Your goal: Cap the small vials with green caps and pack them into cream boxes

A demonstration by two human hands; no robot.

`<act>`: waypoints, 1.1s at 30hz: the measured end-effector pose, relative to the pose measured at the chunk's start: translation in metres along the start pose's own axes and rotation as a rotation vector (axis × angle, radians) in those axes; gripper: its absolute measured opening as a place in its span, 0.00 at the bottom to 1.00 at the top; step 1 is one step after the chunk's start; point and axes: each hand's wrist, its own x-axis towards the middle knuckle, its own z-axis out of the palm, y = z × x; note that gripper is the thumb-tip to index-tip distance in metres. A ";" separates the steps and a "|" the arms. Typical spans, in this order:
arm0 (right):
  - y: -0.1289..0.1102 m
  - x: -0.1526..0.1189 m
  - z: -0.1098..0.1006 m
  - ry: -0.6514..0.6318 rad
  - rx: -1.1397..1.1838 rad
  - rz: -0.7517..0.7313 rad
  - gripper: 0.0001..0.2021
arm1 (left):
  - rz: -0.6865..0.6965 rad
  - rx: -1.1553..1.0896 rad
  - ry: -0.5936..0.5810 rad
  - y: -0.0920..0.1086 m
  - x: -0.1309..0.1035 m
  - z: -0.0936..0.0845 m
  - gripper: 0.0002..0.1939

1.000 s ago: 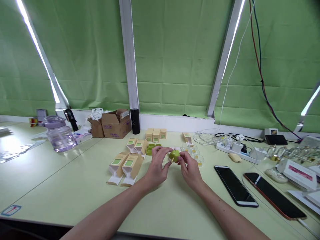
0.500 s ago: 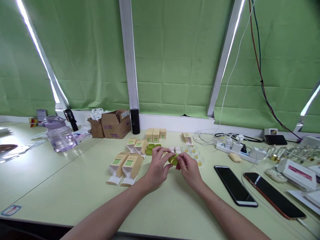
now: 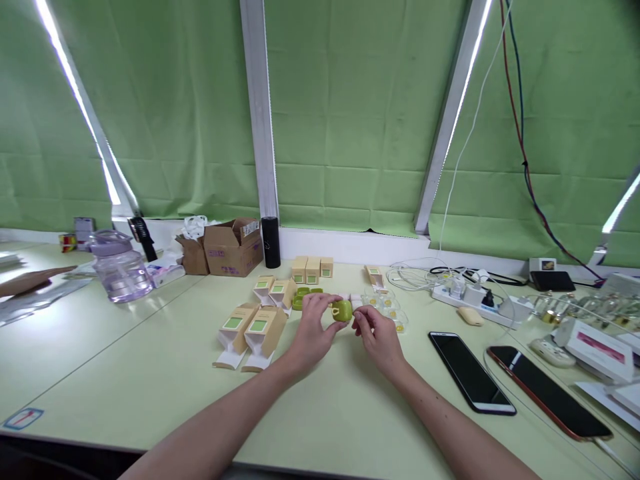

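My left hand (image 3: 316, 333) pinches a small rounded olive-green case (image 3: 341, 311) between thumb and fingers; a gold-coloured fitting shows on its left part. Just right of the case, apart from it, is my right hand (image 3: 381, 341). Its thumb and fingertips are pressed together, and whatever is between them is hidden or too small to name. Behind my left hand sit more green cases (image 3: 299, 298), partly covered. Clear plastic packs with yellow spots (image 3: 388, 302) and small white pieces (image 3: 355, 299) lie beyond my right hand.
Tan boxes with open flaps (image 3: 265, 330) lie left of my hands; upright tan boxes (image 3: 312, 271) stand behind. Two phones (image 3: 470, 370) (image 3: 550, 390), a power strip (image 3: 493, 309) and cables occupy the right. A purple bottle (image 3: 123, 270) and cardboard box (image 3: 231, 248) are at left.
The green case has turned in my left hand, so its gold fitting now shows. My right fingertips have come away from it. A brown object at the far left reaches further in.
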 end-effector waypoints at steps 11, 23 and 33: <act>0.014 0.001 0.001 0.022 -0.377 -0.189 0.09 | -0.315 -0.306 0.027 -0.015 0.010 -0.004 0.23; 0.022 0.004 0.013 -0.022 -0.683 -0.374 0.18 | -0.358 -0.501 0.069 -0.024 0.008 0.001 0.26; 0.018 0.013 0.020 -0.065 -0.773 -0.291 0.08 | -0.360 -0.562 0.074 -0.026 0.006 0.002 0.28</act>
